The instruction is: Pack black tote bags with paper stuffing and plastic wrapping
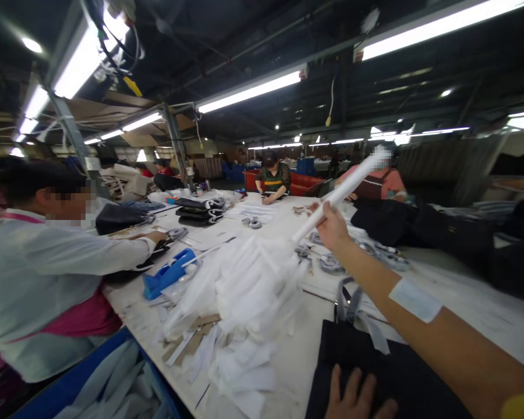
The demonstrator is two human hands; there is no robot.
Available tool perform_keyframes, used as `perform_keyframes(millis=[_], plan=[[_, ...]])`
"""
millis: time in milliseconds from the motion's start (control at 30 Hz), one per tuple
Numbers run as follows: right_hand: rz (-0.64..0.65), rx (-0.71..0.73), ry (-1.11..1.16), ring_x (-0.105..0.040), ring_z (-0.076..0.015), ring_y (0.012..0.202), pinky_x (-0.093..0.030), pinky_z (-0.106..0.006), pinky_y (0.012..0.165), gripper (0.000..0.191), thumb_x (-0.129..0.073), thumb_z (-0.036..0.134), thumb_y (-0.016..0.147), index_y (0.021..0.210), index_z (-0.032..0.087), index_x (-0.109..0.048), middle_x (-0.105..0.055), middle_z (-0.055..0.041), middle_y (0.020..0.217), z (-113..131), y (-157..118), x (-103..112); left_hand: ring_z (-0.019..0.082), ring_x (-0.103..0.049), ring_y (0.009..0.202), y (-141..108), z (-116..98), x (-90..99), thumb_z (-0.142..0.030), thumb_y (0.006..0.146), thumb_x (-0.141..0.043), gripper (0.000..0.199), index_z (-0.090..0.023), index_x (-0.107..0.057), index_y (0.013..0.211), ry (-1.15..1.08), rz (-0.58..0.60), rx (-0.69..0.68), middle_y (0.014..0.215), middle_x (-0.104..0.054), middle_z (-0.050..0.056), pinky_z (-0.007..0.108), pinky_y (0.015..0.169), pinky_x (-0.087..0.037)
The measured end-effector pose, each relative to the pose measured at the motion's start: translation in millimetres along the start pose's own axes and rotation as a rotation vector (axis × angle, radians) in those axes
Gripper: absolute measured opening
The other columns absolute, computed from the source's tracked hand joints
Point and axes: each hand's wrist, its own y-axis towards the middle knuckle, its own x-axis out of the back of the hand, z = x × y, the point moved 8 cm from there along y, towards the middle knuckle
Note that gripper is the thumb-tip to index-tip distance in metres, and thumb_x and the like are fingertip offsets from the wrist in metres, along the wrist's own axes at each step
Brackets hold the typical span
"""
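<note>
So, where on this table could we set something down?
A narrow bare patch of white tabletop lies between the heaped white strips and the flat black fabric. It's crowded around the blue plastic tape dispenser and coiled grey straps.

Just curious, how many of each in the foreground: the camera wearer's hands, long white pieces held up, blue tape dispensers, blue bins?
Wearer's hands: 2 (raised hand, lower hand)
Long white piece held up: 1
Blue tape dispenser: 1
Blue bin: 1
Total: 5
</note>
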Motion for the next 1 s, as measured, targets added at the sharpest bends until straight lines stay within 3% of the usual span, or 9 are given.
perform_keyframes(millis=[133, 233, 300, 400, 467, 567, 700, 833, 1000], plan=[[-0.003, 0.293, -0.193, -0.061, -0.0253, 0.108, -0.046, -0.039, 0.1, 0.043, -0.081, 0.049, 0.072, 0.103, 0.022, -0.069, -0.071, -0.0024, 0.105, 91.3, -3.2, 45.7, 0.034, -0.042, 0.139, -13.1, -2.7, 38.6, -0.057, 0.09, -0.053, 0.07, -0.036, -0.028, 0.152, -0.101, 0.052, 0.012, 0.154, -0.042, 0.007, 0.065, 0.109, -0.037], [0.109, 0.605, -0.755, -0.062, -0.0296, 0.106, -0.045, -0.043, 0.099, 0.047, -0.073, 0.049, 0.082, 0.119, 0.022, -0.069, -0.071, -0.0061, 0.112, 149.8, -34.6, 61.3, 0.031, -0.041, 0.139, -9.9, -4.5, 56.6, -0.058, 0.092, -0.05, 0.064, -0.037, -0.033, 0.15, -0.157, 0.11, 0.095, 0.152, -0.044, 0.005, 0.062, 0.115, -0.029], [0.167, 0.733, -1.176, -0.063, -0.0301, 0.104, -0.047, -0.043, 0.091, 0.047, -0.054, 0.049, 0.095, 0.133, 0.022, -0.06, -0.069, -0.0089, 0.119, 170.6, -59.9, 75.3, 0.029, -0.046, 0.134, -2.2, -4.4, 62.1, -0.06, 0.092, -0.05, 0.061, -0.035, -0.039, 0.147, -0.155, 0.14, 0.154, 0.146, -0.052, 0.005, 0.059, 0.116, -0.029], [0.183, 0.683, -1.49, -0.062, -0.0304, 0.105, -0.048, -0.04, 0.084, 0.046, -0.036, 0.043, 0.102, 0.14, 0.023, -0.054, -0.065, -0.0121, 0.125, 182.3, -92.0, 121.3, 0.029, -0.053, 0.121, 15.1, -0.9, 62.5, -0.064, 0.085, -0.06, 0.065, -0.028, -0.05, 0.139, -0.117, 0.209, 0.191, 0.133, -0.06, 0.007, 0.052, 0.108, -0.039], [0.256, 0.597, -1.556, -0.061, -0.0307, 0.107, -0.049, -0.04, 0.083, 0.048, -0.032, 0.041, 0.103, 0.139, 0.021, -0.055, -0.064, -0.0138, 0.125, 174.1, -117.1, 156.1, 0.029, -0.057, 0.111, 26.7, 3.8, 58.2, -0.065, 0.079, -0.066, 0.066, -0.023, -0.058, 0.13, -0.109, 0.282, 0.191, 0.12, -0.065, 0.008, 0.047, 0.098, -0.045], [0.461, 0.426, -1.529, -0.063, -0.0296, 0.105, -0.051, -0.041, 0.086, 0.046, -0.038, 0.041, 0.099, 0.133, 0.02, -0.061, -0.068, -0.0119, 0.118, 135.5, -165.3, 203.9, 0.029, -0.062, 0.099, 38.4, 9.4, 55.0, -0.069, 0.071, -0.07, 0.067, -0.02, -0.064, 0.116, -0.131, 0.352, 0.178, 0.103, -0.068, 0.007, 0.042, 0.087, -0.049], [0.632, 0.077, -1.21, -0.063, -0.0281, 0.104, -0.048, -0.041, 0.093, 0.037, -0.055, 0.043, 0.092, 0.121, 0.027, -0.07, -0.07, -0.0079, 0.114, 66.8, -229.5, 249.5, 0.027, -0.063, 0.1, 41.6, 6.3, 68.8, -0.07, 0.069, -0.072, 0.068, -0.02, -0.062, 0.115, -0.163, 0.305, 0.166, 0.106, -0.068, 0.006, 0.04, 0.089, -0.048], [0.675, -0.165, -0.929, -0.062, -0.0266, 0.099, -0.047, -0.037, 0.09, 0.036, -0.066, 0.045, 0.085, 0.114, 0.027, -0.074, -0.068, -0.0087, 0.107, 18.5, -263.7, 257.8, 0.027, -0.062, 0.102, 39.0, -5.2, 92.6, -0.065, 0.069, -0.074, 0.063, -0.021, -0.061, 0.112, -0.191, 0.195, 0.152, 0.107, -0.067, 0.006, 0.042, 0.09, -0.047], [0.848, -0.42, -0.778, -0.061, -0.0242, 0.091, -0.046, -0.034, 0.085, 0.037, -0.069, 0.049, 0.081, 0.106, 0.024, -0.078, -0.066, -0.007, 0.094, -17.2, -274.7, 247.8, 0.027, -0.062, 0.093, 38.0, -13.3, 97.5, -0.066, 0.069, -0.074, 0.061, -0.021, -0.062, 0.11, -0.152, 0.215, 0.158, 0.099, -0.068, 0.005, 0.042, 0.083, -0.048]])
